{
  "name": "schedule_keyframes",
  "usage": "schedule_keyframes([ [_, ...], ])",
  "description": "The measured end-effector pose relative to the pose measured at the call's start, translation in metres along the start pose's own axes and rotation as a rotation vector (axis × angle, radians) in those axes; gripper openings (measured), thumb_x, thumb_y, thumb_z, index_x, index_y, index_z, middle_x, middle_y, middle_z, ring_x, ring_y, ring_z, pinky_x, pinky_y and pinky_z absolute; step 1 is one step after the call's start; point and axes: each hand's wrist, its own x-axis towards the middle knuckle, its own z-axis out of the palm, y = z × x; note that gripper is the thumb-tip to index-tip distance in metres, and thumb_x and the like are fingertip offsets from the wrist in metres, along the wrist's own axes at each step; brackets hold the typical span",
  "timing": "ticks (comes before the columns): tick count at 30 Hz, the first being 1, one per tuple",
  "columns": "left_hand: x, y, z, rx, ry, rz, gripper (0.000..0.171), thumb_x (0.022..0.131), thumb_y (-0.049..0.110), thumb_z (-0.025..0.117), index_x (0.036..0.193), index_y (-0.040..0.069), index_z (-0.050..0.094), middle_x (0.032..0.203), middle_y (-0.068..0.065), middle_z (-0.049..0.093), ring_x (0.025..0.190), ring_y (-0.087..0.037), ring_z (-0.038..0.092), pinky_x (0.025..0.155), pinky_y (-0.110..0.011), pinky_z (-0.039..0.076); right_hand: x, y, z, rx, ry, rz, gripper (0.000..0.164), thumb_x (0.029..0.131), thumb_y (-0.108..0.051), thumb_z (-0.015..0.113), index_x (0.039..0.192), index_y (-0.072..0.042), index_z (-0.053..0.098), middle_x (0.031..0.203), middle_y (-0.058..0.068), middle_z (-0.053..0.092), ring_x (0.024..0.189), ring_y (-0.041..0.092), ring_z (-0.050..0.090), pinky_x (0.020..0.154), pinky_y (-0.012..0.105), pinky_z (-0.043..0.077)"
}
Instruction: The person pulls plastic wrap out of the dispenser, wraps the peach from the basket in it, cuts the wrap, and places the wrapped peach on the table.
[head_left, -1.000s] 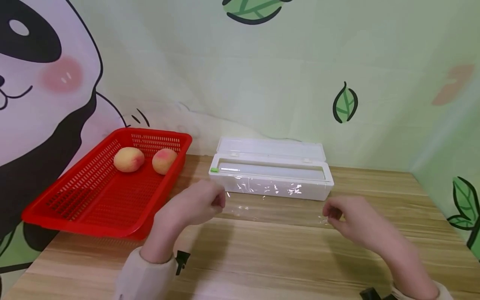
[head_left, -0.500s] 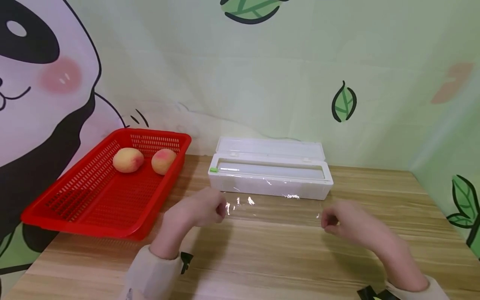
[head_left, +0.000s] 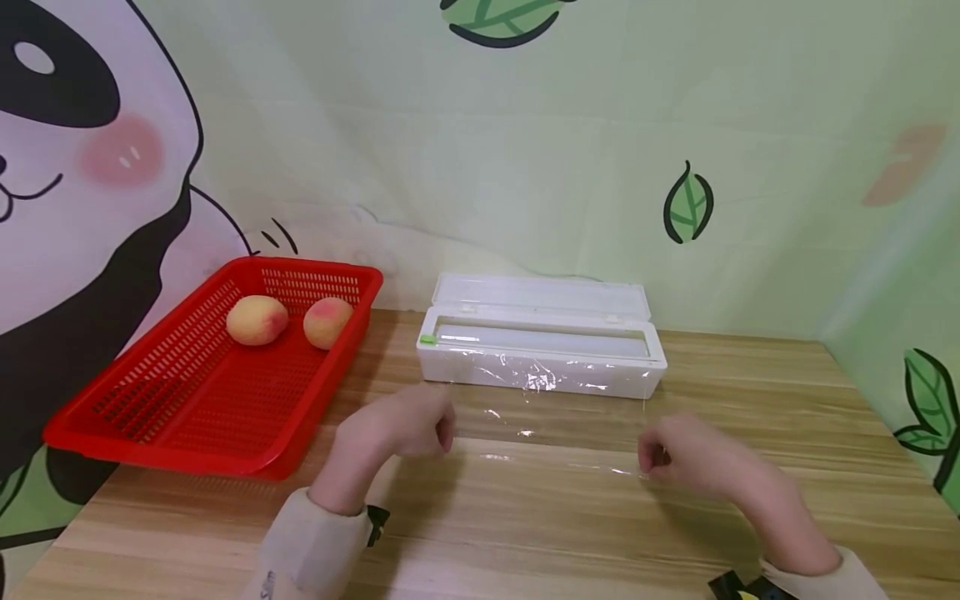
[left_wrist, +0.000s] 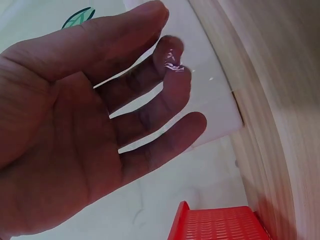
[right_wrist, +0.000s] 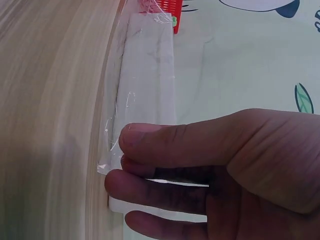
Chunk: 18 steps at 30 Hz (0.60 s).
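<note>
A sheet of clear cling film stretches from the white cling film dispenser toward the near side of the table. My left hand pinches its left corner; in the left wrist view, film glints at the fingertips. On the other side my right hand grips the right corner between thumb and curled forefinger. The right wrist view shows the film running from those fingers along the box. The dispenser's lid is raised, showing the white roll inside, and a small green slider sits at its left end.
A red plastic basket stands at the left, holding two peaches, one pale and one by its right wall. Behind the wooden table hangs a printed cloth backdrop with a panda and leaves.
Both hands have moved a little toward the near edge, drawing more cling film out of the dispenser. The dispenser and basket have stayed in place.
</note>
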Motion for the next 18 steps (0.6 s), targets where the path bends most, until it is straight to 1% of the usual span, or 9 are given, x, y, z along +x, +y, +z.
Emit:
schedule_keyframes([
  [4, 0.0003, 0.0000, 0.0009, -0.002, -0.026, -0.004, 0.025, 0.082, -0.007, 0.070, 0.069, 0.014, 0.069, 0.066, 0.003, 0.060, 0.066, -0.017, 0.054, 0.060, -0.032, 0.047, 0.0007, 0.0023, 0.0027, -0.006, -0.007, -0.011, 0.024, 0.084, 0.003, 0.077, 0.076, -0.014, 0.062, 0.070, -0.009, 0.052, 0.065, 0.003, 0.045, 0.057, 0.025, 0.042],
  [6, 0.0000, 0.0002, 0.0009, -0.006, -0.034, -0.020, 0.024, 0.083, -0.006, 0.071, 0.071, 0.015, 0.069, 0.068, 0.003, 0.061, 0.068, -0.018, 0.055, 0.062, -0.033, 0.048, 0.0011, 0.0034, 0.0041, -0.003, -0.011, -0.011, 0.025, 0.084, 0.004, 0.075, 0.075, -0.015, 0.062, 0.069, -0.009, 0.051, 0.065, 0.004, 0.044, 0.057, 0.025, 0.042],
  [9, -0.0001, 0.0003, 0.0013, 0.005, -0.052, -0.037, 0.021, 0.084, -0.002, 0.075, 0.074, 0.016, 0.069, 0.073, 0.003, 0.061, 0.072, -0.018, 0.056, 0.064, -0.035, 0.049, 0.0016, 0.0047, 0.0058, -0.004, -0.018, -0.008, 0.026, 0.080, 0.009, 0.071, 0.075, -0.015, 0.061, 0.069, -0.008, 0.050, 0.065, 0.005, 0.045, 0.058, 0.025, 0.041],
  [11, 0.0000, 0.0002, 0.0021, 0.021, -0.066, -0.050, 0.019, 0.084, 0.004, 0.078, 0.076, 0.017, 0.069, 0.074, 0.004, 0.061, 0.072, -0.017, 0.057, 0.065, -0.035, 0.050, 0.0013, 0.0041, 0.0068, 0.001, -0.033, 0.014, 0.025, 0.076, 0.009, 0.070, 0.076, -0.015, 0.062, 0.069, -0.008, 0.051, 0.066, 0.006, 0.046, 0.059, 0.026, 0.042],
  [13, 0.0005, -0.0006, 0.0036, 0.042, -0.086, -0.056, 0.015, 0.084, 0.008, 0.080, 0.078, 0.017, 0.070, 0.074, 0.006, 0.062, 0.072, -0.016, 0.057, 0.066, -0.035, 0.050, 0.0004, 0.0028, 0.0070, 0.002, -0.056, 0.045, 0.024, 0.072, 0.007, 0.073, 0.077, -0.015, 0.063, 0.070, -0.007, 0.052, 0.066, 0.006, 0.047, 0.060, 0.026, 0.043],
  [15, 0.0013, -0.0017, 0.0052, 0.056, -0.104, -0.063, 0.012, 0.084, 0.012, 0.081, 0.079, 0.017, 0.071, 0.073, 0.006, 0.062, 0.070, -0.014, 0.058, 0.065, -0.035, 0.049, -0.0012, 0.0019, 0.0065, 0.006, -0.081, 0.082, 0.023, 0.072, 0.001, 0.079, 0.079, -0.015, 0.064, 0.071, -0.007, 0.054, 0.066, 0.007, 0.049, 0.060, 0.027, 0.045],
  [17, 0.0023, -0.0030, 0.0065, 0.059, -0.109, -0.064, 0.010, 0.084, 0.012, 0.080, 0.080, 0.016, 0.072, 0.072, 0.006, 0.062, 0.069, -0.014, 0.058, 0.064, -0.034, 0.049, -0.0028, 0.0003, 0.0056, 0.014, -0.095, 0.113, 0.023, 0.074, -0.008, 0.084, 0.080, -0.015, 0.063, 0.071, -0.007, 0.056, 0.065, 0.007, 0.051, 0.060, 0.028, 0.046],
  [18, 0.0028, -0.0036, 0.0069, 0.057, -0.110, -0.070, 0.010, 0.084, 0.012, 0.080, 0.080, 0.016, 0.072, 0.073, 0.006, 0.062, 0.069, -0.014, 0.058, 0.064, -0.034, 0.049, -0.0034, -0.0002, 0.0050, 0.012, -0.094, 0.124, 0.023, 0.077, -0.012, 0.085, 0.080, -0.015, 0.063, 0.071, -0.007, 0.056, 0.064, 0.008, 0.051, 0.059, 0.028, 0.045],
])
